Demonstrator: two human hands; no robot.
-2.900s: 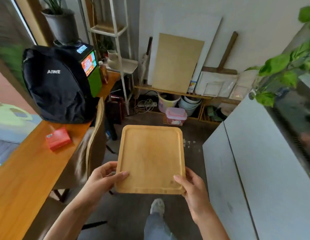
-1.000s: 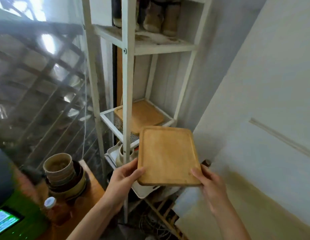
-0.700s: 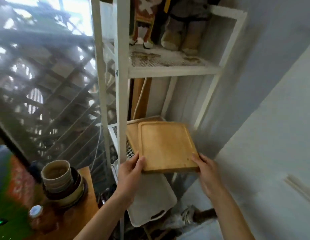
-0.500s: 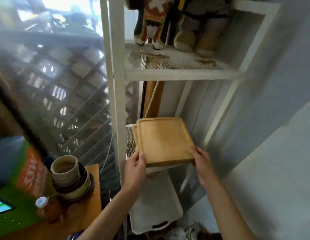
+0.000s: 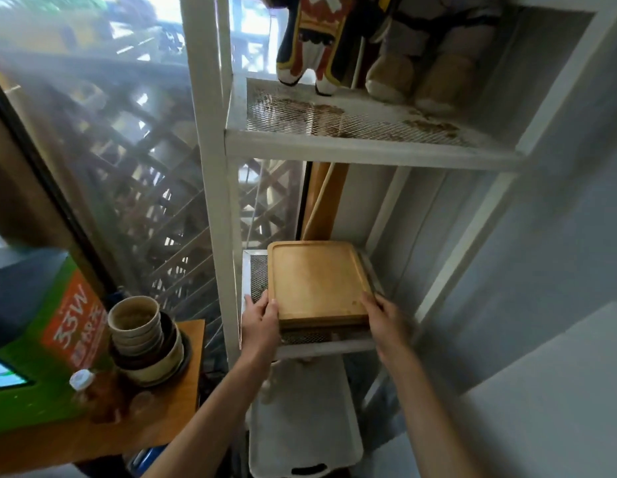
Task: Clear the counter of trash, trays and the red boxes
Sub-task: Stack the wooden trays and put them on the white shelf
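A wooden tray point(image 5: 315, 279) lies flat on the middle mesh shelf point(image 5: 321, 343) of a white metal rack, on top of another wooden tray whose edge shows beneath it. My left hand point(image 5: 260, 324) grips the tray's near left corner. My right hand point(image 5: 386, 320) holds its near right corner. Both arms reach up from the bottom of the view.
The rack's front post point(image 5: 214, 167) stands just left of the tray. Plush toys point(image 5: 314, 39) sit on the shelf above. A white tray point(image 5: 303, 419) lies on a lower shelf. Stacked bowls point(image 5: 141, 336), a bottle point(image 5: 84, 384) and a green box point(image 5: 41, 357) stand on the wooden counter point(image 5: 155, 419) at left. A grey wall is at right.
I carried the tray from the counter area to the rack, raised it and slid it onto the middle shelf over the other wooden tray. Both hands still hold its near corners.
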